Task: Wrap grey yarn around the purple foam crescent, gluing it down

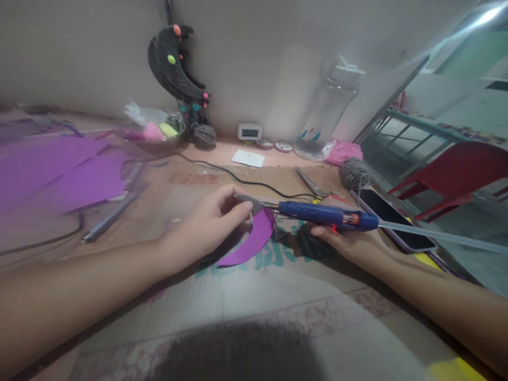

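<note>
My right hand (pixel 343 233) is closed round a blue hot glue gun (pixel 317 212), a small red light glowing near its grip. A long clear glue stick (pixel 440 234) sticks out of the gun's back end. Between thumb and fingers, my left hand (pixel 216 214) pinches a purple foam crescent (pixel 254 243) whose upper end is covered in grey yarn (pixel 254 203). The gun's nozzle is at the grey part, close to my left thumb; whether it touches, I cannot tell. Part of the crescent is hidden behind my left hand.
Purple sheets (pixel 87 174) lie at the left near a grey stick-like tool (pixel 113 214). Behind are a bowl (pixel 174 138), a dark crescent ornament (pixel 170 69), a clock (pixel 250 131) and a bottle (pixel 325 114). Scissors (pixel 309 182), a yarn ball (pixel 356 173) and a phone (pixel 392 219) lie right.
</note>
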The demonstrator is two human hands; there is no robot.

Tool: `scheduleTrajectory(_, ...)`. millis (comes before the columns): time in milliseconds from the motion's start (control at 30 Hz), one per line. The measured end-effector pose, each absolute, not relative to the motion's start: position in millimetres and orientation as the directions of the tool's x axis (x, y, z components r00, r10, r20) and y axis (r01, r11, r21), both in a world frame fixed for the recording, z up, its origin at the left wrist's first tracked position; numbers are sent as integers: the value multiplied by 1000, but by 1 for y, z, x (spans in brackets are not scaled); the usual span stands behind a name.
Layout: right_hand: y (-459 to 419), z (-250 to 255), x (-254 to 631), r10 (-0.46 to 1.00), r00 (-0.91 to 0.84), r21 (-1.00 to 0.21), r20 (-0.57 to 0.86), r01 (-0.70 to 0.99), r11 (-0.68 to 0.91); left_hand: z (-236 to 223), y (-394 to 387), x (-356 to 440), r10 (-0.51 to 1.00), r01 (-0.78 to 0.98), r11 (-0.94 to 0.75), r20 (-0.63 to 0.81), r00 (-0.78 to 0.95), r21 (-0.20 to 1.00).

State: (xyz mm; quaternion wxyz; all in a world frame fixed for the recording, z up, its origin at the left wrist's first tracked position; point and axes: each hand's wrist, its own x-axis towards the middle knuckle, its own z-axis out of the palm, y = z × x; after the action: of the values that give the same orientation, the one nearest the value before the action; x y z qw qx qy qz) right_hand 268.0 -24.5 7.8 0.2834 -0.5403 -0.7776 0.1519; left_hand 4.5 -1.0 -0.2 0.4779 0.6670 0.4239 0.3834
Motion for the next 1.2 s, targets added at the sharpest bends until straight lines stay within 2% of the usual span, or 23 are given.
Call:
scheduleTrajectory(300, -22, 7, 268, 929, -253, -508, 269, 782, 360, -1, 0, 4, 930, 209, -198, 116, 350, 958)
scheduleTrajectory(667, -22, 11, 263, 913, -272, -516, 305, 758, 398, -2, -1, 4, 927, 215, -211, 125, 355, 953)
scheduleTrajectory(1000, -21, 10, 263, 921, -234, -515, 310, 773, 370, 0, -3, 4, 931, 222, -194, 108, 349, 956)
scheduleTrajectory(1100, -20, 13, 260, 922, -221, -543, 317, 755, 367, 1, -3, 5, 931, 211, -164, 80, 357, 964)
scheduleTrajectory(1200, -16, 16, 261, 941, -216, -580, 259, 745, 330, 1, -2, 5, 928, 199, -161, 80, 363, 967)
